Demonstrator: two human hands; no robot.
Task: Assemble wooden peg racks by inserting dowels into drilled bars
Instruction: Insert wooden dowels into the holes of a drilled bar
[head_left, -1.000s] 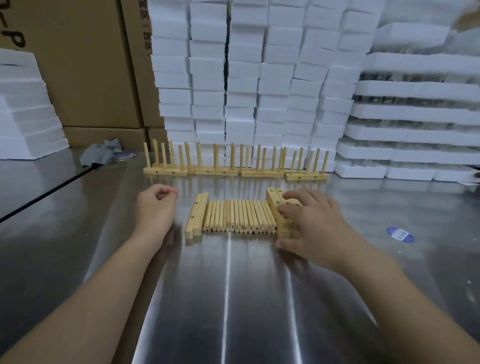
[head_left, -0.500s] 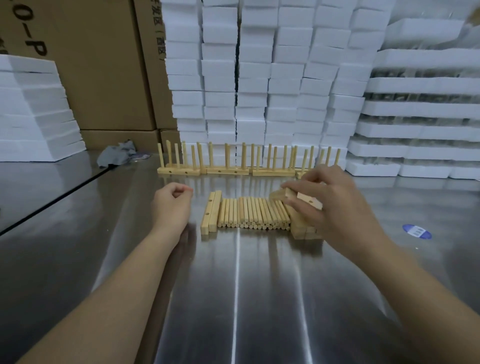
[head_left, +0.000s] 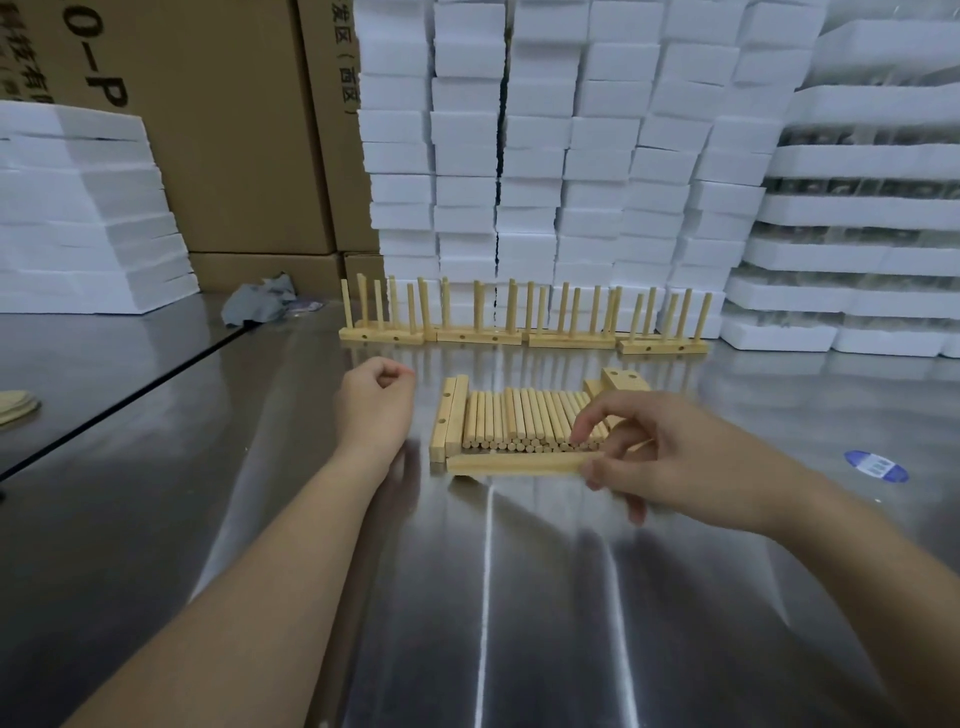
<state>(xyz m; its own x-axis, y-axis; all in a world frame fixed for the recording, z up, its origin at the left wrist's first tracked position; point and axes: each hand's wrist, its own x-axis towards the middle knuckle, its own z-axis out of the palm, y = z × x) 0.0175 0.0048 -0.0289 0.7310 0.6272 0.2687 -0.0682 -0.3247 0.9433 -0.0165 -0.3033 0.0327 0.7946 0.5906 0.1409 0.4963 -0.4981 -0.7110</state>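
Note:
A row of loose dowels (head_left: 530, 418) lies side by side on the steel table (head_left: 493, 597). Two drilled bars (head_left: 451, 415) lie along its left edge, and more bars (head_left: 623, 380) are stacked at its right. My right hand (head_left: 670, 457) pinches the right end of one wooden bar (head_left: 514, 462), which lies crosswise just in front of the dowels. My left hand (head_left: 376, 410) rests on the table left of the bars, curled into a loose fist and holding nothing. Several assembled peg racks (head_left: 519, 335) stand in a line behind.
White foam blocks (head_left: 571, 156) are stacked behind the racks and at the far left (head_left: 78, 208). Cardboard boxes (head_left: 223, 130) stand at back left. A grey rag (head_left: 262, 304) lies near them. A blue sticker (head_left: 875, 465) is on the table at right.
My right hand lifted a bar from the stack at the right and brought it down in front of the dowels, lying crosswise. My left hand stayed where it was.

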